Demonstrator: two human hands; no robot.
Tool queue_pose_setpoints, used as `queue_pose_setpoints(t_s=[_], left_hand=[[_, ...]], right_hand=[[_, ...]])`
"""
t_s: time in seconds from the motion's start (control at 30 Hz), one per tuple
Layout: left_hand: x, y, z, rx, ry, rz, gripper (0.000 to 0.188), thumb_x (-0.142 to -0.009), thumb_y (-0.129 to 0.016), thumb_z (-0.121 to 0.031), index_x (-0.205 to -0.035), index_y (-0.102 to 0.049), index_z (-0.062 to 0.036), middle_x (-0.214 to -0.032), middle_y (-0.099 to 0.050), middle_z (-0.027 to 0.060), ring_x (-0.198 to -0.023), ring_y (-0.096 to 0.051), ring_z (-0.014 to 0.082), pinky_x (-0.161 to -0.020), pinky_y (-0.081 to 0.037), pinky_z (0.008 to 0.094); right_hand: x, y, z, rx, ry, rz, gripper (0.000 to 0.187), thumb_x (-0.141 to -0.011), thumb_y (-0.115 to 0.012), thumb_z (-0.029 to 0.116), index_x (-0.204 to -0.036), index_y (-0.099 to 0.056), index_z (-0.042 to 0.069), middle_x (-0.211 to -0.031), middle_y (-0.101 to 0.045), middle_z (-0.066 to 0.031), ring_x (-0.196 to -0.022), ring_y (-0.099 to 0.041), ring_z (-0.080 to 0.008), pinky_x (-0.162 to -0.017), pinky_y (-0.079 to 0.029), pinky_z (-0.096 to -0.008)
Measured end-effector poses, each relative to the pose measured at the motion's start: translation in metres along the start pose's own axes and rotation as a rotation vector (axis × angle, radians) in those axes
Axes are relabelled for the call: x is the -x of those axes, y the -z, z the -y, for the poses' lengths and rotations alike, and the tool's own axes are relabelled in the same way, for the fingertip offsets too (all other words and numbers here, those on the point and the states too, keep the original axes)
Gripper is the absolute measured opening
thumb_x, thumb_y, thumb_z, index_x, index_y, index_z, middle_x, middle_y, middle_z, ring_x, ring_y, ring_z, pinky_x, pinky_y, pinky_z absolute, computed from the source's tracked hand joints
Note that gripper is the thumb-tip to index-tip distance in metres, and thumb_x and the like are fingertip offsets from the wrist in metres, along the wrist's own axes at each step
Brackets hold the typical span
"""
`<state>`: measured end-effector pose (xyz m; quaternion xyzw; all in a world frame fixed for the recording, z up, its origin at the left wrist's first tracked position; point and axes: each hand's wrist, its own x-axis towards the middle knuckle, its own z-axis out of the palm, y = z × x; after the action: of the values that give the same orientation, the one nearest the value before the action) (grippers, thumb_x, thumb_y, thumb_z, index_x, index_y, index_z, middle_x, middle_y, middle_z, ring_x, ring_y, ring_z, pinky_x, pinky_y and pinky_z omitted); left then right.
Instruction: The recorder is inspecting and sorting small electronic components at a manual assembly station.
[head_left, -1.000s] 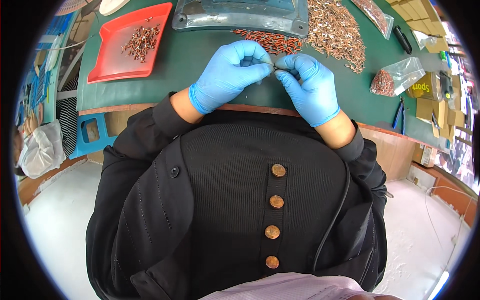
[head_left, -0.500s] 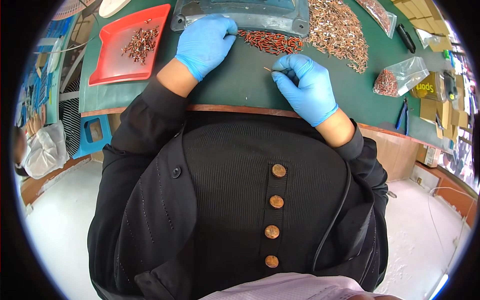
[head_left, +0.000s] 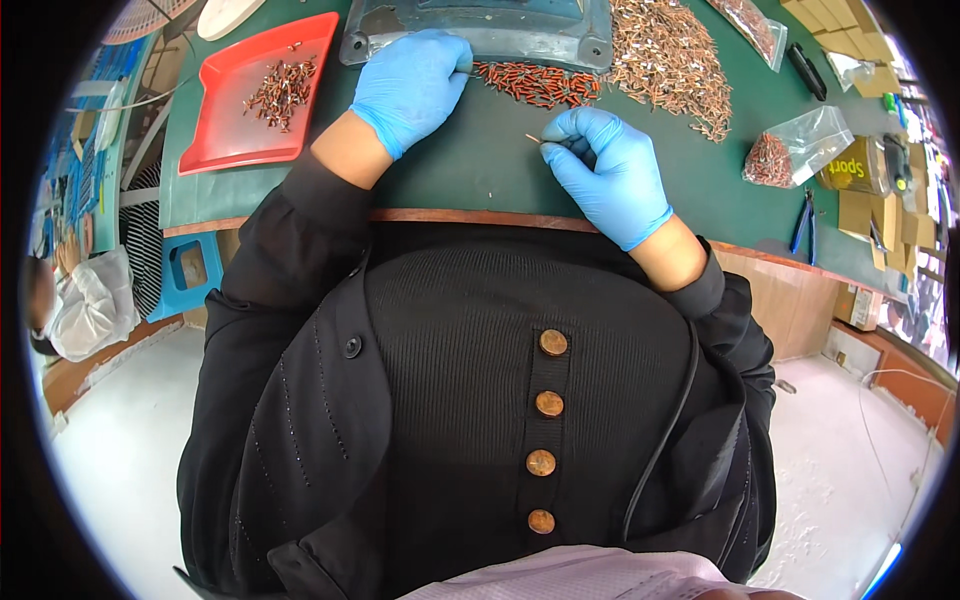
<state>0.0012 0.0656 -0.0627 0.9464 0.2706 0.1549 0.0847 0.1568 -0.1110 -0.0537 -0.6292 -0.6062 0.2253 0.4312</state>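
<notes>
One thin pin (head_left: 532,138) is pinched between the thumb and forefinger of our right hand (head_left: 612,175), its end jutting out to that hand's left above the green tabletop (head_left: 450,185). Our left hand (head_left: 412,92) has its fingers curled at the near edge of the grey metal base (head_left: 480,42), beside the pile of small red parts (head_left: 537,86); its fingertips are hidden, so we cannot tell whether it grips one. We judge the work to be partway through: a small lot of metal-tipped pieces (head_left: 282,95) lies in the red tray (head_left: 215,115) to the left hand's left, while the red parts and a far larger heap of coppery pieces (head_left: 670,65) lie loose beyond the right hand. Which lots are finished we cannot tell, but the held pin touches no other part yet.
</notes>
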Motion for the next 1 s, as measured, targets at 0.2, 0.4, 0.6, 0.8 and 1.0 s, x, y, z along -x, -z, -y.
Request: queue_pose_setpoints(t_s=[0.2,0.4,0.6,0.8,1.0], left_hand=[[0.009,0.005,-0.002,0.09,-0.042,-0.16,0.009,-0.078,-0.059,-0.012,-0.085,-0.061,-0.0059,-0.084,-0.062,0.0115,-0.081,-0.059,0.031,-0.07,-0.047,0.0389],[0.008,0.002,0.001,0.045,0.001,0.032,0.009,-0.079,-0.059,-0.012,-0.086,-0.061,-0.0058,-0.084,-0.062,0.0123,-0.082,-0.06,0.031,-0.071,-0.047,0.039],[0.007,0.009,0.0,0.079,-0.033,-0.003,0.011,-0.08,-0.059,-0.011,-0.089,-0.061,-0.0048,-0.083,-0.061,0.0123,-0.078,-0.06,0.0286,-0.071,-0.048,0.0361],[0.014,0.025,-0.032,0.847,0.112,-0.126,0.012,-0.079,-0.065,-0.007,-0.09,-0.062,-0.0023,-0.079,-0.064,0.0066,-0.069,-0.06,0.0136,-0.065,-0.049,0.025],[0.021,0.038,-0.056,0.853,0.116,-0.245,0.017,-0.077,-0.067,0.003,-0.092,-0.06,-0.0009,-0.085,-0.062,0.0011,-0.074,-0.057,0.0055,-0.069,-0.047,0.0202]], right_hand=[[-0.008,-0.002,-0.001,-0.236,-0.321,-0.039,0.009,-0.083,-0.063,0.003,-0.091,-0.061,0.001,-0.077,-0.06,0.0013,-0.068,-0.054,-0.0047,-0.063,-0.045,-0.0192],[-0.012,-0.003,0.005,-0.348,-0.357,-0.029,0.011,-0.085,-0.061,0.002,-0.095,-0.059,-0.001,-0.081,-0.06,-0.002,-0.073,-0.056,-0.0073,-0.067,-0.046,-0.02],[-0.012,-0.001,0.004,-0.383,-0.412,-0.017,0.011,-0.085,-0.061,0.003,-0.095,-0.059,-0.001,-0.082,-0.061,-0.0023,-0.075,-0.056,-0.0078,-0.07,-0.046,-0.0209],[-0.026,-0.001,0.02,-0.589,-0.383,-0.09,0.013,-0.085,-0.061,0.004,-0.096,-0.058,-0.001,-0.084,-0.062,-0.0047,-0.074,-0.058,-0.0099,-0.07,-0.046,-0.0225],[-0.041,-0.007,0.034,-0.717,-0.394,-0.195,0.012,-0.082,-0.064,0.004,-0.091,-0.059,-0.001,-0.077,-0.062,-0.0052,-0.068,-0.057,-0.0082,-0.062,-0.046,-0.0224]])
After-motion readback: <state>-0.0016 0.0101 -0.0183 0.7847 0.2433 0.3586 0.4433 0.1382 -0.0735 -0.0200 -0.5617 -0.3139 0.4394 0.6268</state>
